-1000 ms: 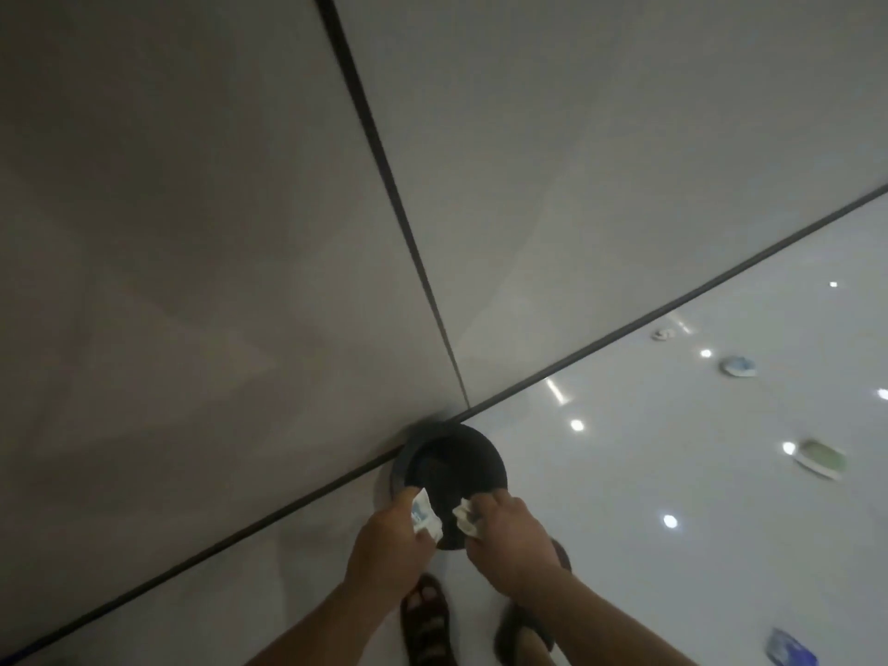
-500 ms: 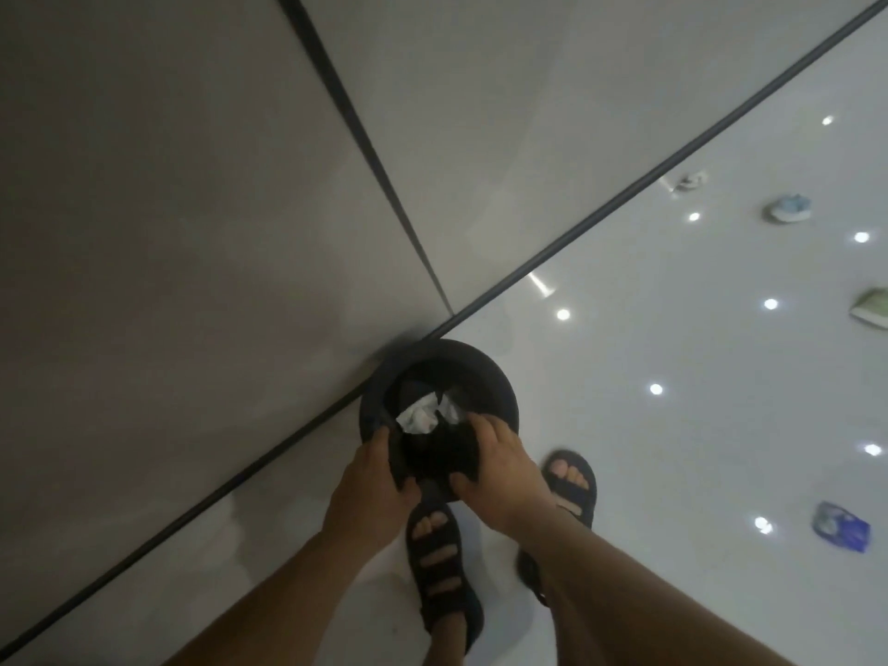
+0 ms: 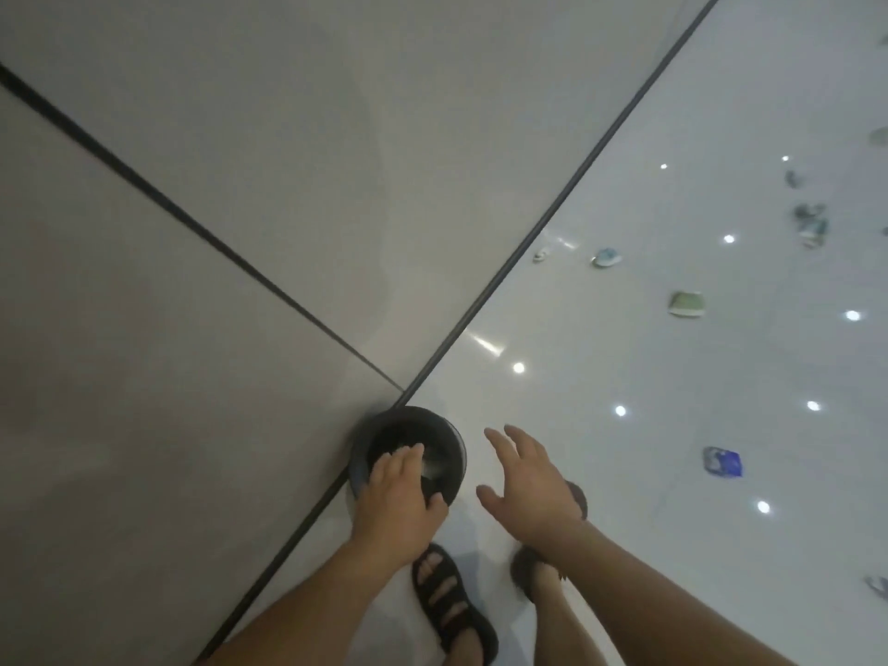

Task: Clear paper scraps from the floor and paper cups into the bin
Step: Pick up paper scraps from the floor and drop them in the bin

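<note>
The left hand (image 3: 399, 497) lay flat over the bin (image 3: 457, 449), grip spread. The right hand (image 3: 531, 483) hovered beside it, grip spread too.

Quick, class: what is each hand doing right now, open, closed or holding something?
Left hand: open, fingers straight over the round black bin, holding nothing.
Right hand: open, fingers spread, holding nothing.

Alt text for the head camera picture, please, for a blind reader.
A person's left hand reaches open over a round black bin against the wall, with the right hand open beside it. Paper scraps litter the glossy white floor.
</note>
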### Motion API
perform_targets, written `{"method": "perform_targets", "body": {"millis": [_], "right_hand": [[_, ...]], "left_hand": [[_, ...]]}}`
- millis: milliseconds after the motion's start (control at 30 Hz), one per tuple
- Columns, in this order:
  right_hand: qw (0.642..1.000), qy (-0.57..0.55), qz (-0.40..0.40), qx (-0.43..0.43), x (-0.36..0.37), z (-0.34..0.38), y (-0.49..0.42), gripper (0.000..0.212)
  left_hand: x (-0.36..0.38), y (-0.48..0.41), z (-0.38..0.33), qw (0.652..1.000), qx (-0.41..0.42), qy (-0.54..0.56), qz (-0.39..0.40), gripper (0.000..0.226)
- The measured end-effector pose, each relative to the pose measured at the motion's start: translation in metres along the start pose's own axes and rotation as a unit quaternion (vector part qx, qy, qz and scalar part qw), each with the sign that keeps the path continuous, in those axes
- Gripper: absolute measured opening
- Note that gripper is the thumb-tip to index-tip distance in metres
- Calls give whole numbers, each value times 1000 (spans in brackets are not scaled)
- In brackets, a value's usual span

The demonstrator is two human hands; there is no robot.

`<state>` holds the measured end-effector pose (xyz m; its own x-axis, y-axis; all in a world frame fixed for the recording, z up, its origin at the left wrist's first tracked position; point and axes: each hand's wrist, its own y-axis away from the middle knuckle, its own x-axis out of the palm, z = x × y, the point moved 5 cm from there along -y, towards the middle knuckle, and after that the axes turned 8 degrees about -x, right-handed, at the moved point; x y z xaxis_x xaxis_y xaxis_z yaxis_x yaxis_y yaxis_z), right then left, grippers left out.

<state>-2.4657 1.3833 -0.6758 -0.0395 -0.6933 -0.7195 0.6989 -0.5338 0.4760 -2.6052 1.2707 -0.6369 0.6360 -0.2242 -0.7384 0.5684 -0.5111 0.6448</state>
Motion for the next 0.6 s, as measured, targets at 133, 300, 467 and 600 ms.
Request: {"method": "perform_targets", "body": {"millis": [133, 300, 467, 600], "right_hand": [[998, -11, -36, 44, -52, -25, 53, 78], [992, -34, -76, 99, -108, -79, 132, 76], [979, -60, -116, 154, -140, -156, 217, 76], [970, -70, -137, 186, -154, -228, 294, 76]], "left_hand": [[-13, 27, -58, 996, 59, -69, 14, 76], [-8, 64, -157, 981, 139, -131, 24, 76], [30, 122, -272, 958, 224, -179, 25, 75], [85, 178, -361, 928, 291, -232, 6, 75]]}}
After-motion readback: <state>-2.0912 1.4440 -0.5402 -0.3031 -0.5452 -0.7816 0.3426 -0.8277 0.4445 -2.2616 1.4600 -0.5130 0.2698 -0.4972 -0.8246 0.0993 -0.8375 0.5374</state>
